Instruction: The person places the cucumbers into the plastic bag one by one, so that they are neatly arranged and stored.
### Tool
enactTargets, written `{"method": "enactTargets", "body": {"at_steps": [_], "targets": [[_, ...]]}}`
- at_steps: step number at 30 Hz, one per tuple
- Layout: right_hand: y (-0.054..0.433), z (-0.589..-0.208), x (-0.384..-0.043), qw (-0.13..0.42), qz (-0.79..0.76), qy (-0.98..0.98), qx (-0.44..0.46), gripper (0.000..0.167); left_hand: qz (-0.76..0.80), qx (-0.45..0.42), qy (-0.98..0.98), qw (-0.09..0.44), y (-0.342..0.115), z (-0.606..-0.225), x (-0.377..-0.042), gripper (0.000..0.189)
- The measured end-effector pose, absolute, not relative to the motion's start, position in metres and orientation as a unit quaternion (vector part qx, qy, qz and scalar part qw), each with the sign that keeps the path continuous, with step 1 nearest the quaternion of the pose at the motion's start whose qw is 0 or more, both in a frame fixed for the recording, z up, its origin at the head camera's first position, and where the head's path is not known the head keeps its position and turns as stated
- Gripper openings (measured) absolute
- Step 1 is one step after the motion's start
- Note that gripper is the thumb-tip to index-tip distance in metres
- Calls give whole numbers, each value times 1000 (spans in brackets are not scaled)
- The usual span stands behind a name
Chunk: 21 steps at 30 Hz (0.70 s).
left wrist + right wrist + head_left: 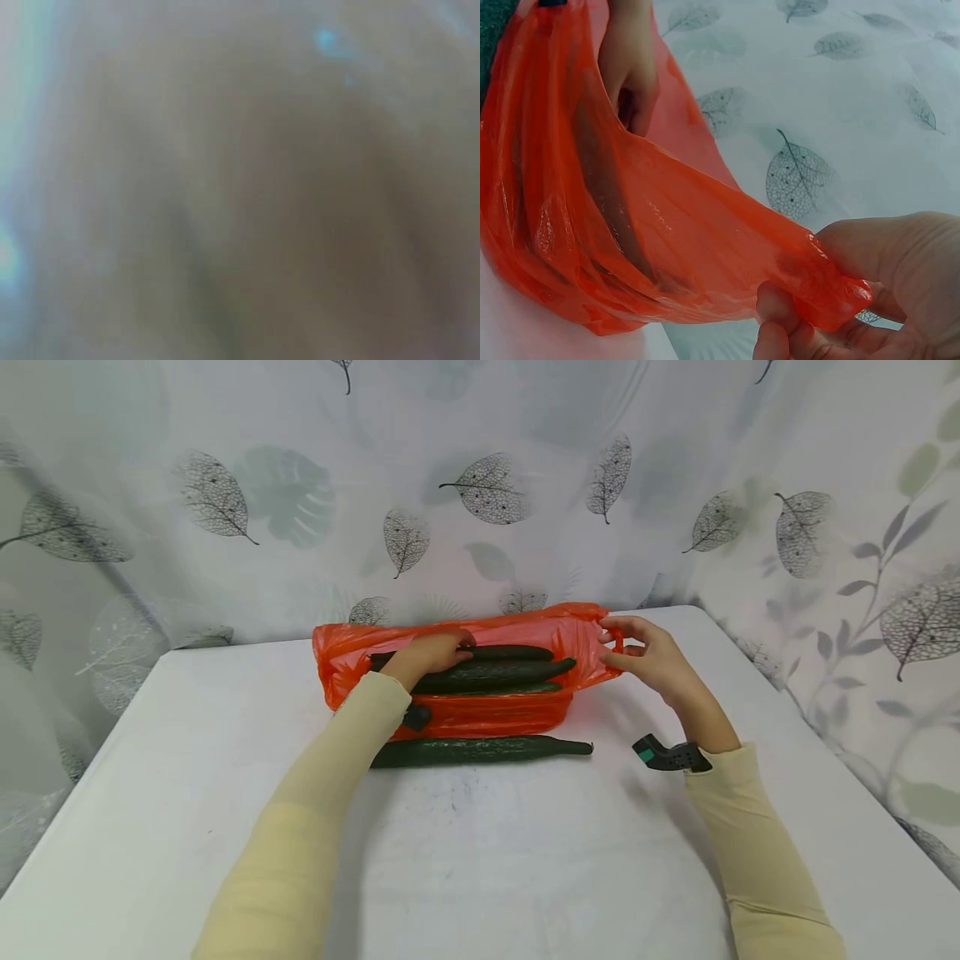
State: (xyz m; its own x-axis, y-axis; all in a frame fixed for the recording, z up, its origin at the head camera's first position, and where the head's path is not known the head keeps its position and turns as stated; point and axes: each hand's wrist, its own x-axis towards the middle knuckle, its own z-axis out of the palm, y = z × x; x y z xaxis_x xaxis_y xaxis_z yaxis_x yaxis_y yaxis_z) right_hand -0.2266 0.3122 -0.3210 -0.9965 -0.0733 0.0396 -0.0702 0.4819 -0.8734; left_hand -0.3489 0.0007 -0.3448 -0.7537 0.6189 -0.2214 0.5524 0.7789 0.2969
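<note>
A red plastic bag (487,718) lies on its side across the back of the table, its mouth spread upward. Inside it, long dark green cucumbers (498,674) lie side by side. My left hand (431,656) reaches into the mouth, thumb and fingers around the rearmost cucumber (513,652); its fingertips are partly hidden. At the bag's right end, my right hand (645,647) pinches the gathered handle between thumb and fingers, pulling the film taut in the right wrist view. Another cucumber (487,750) lies on the table along the bag's front side. The left wrist view is just blur.
A white table (525,860) carries everything. Behind it hangs a pale leaf-patterned cloth (487,552), close to the bag's back side. A dark band with a small camera (671,754) sits on the right wrist.
</note>
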Motion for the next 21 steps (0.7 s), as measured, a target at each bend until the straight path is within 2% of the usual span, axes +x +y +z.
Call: {"method": "enactTargets", "body": {"at_steps": [10, 21], "targets": [[310, -317, -227, -5, -503, 863, -48, 57, 131, 322, 924, 158, -3, -334, -347, 40], [309, -319, -228, 10, -492, 869, -42, 57, 116, 337, 926, 126, -1, -322, -326, 37]]}}
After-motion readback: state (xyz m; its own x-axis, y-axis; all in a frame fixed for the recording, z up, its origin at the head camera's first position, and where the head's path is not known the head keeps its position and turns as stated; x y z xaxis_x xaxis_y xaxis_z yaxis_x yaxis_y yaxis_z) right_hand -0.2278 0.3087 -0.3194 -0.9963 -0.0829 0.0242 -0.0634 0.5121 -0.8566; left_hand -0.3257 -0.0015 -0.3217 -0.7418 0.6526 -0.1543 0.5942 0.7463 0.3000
